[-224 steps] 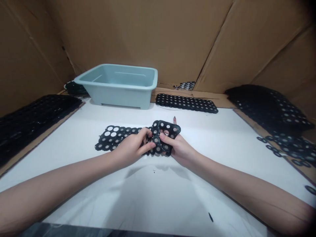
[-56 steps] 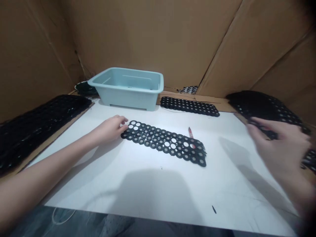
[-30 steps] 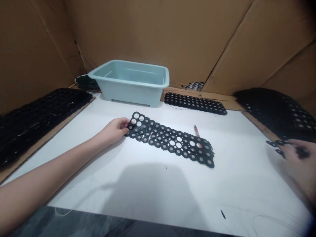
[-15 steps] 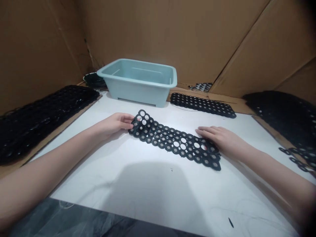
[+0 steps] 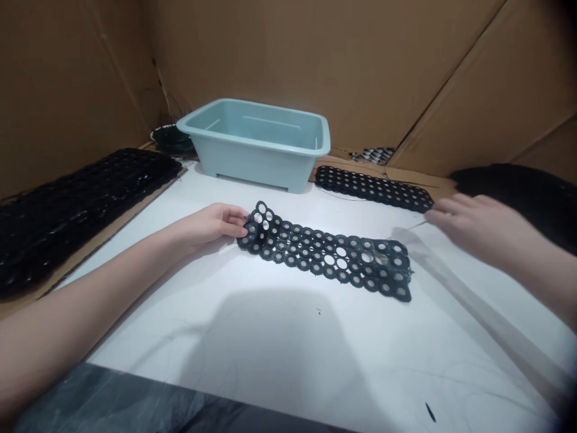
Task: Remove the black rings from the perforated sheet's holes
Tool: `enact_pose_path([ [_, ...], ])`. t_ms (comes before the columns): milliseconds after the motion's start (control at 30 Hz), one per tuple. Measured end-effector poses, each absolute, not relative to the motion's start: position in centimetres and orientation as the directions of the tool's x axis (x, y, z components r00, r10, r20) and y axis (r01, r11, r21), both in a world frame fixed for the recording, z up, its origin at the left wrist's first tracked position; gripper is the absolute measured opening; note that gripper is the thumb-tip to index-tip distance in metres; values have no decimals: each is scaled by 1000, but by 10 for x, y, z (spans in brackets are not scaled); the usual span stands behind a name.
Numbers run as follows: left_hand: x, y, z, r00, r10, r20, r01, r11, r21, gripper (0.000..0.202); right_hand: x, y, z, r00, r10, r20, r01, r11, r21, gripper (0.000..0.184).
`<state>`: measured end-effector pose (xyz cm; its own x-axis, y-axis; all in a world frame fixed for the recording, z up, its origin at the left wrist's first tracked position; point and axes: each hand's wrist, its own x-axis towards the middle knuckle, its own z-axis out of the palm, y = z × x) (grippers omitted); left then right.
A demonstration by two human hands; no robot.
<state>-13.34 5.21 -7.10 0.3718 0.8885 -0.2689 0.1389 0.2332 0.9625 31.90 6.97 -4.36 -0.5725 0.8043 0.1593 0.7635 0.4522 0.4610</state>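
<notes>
A black strip of joined rings (image 5: 311, 249), many with grey centres and a few with white ones, lies across the white table. Its left end is folded up. My left hand (image 5: 219, 225) pinches that end between thumb and fingers. My right hand (image 5: 471, 225) is raised beyond the strip's right end, apart from it and smeared by motion. Its fingers are closed, and a thin needle-like piece (image 5: 419, 225) juts from the fingertips. Whether a thread is attached to it I cannot make out.
Behind the strip stands a pale blue plastic tub (image 5: 256, 159). Another black ring strip (image 5: 374, 187) lies to its right. Black piles flank the table at left (image 5: 81, 210) and right (image 5: 518, 192). Cardboard walls (image 5: 338, 60) close in the back. A small black sliver (image 5: 430, 412) lies near the front.
My right hand has let go of the strip's right end and moved up and right. That end now lies flatter and uncovered. The left hand keeps its hold.
</notes>
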Motion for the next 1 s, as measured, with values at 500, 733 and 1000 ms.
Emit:
enact_pose_path([
  [500, -131, 50, -68, 353, 898, -264, 375, 122, 919, 11, 98, 40, -36, -452, 881, 137, 293, 292, -911, 13],
  [733, -134, 53, -71, 396, 883, -252, 474, 39, 880, 12, 57, 60, -71, -436, 884, 169, 118, 242, -963, 20],
  [1000, -133, 52, -71, 323, 920, -221, 642, -41, 766, 9, 58, 55, -88, -398, 912, 100, 208, 195, -959, 22],
])
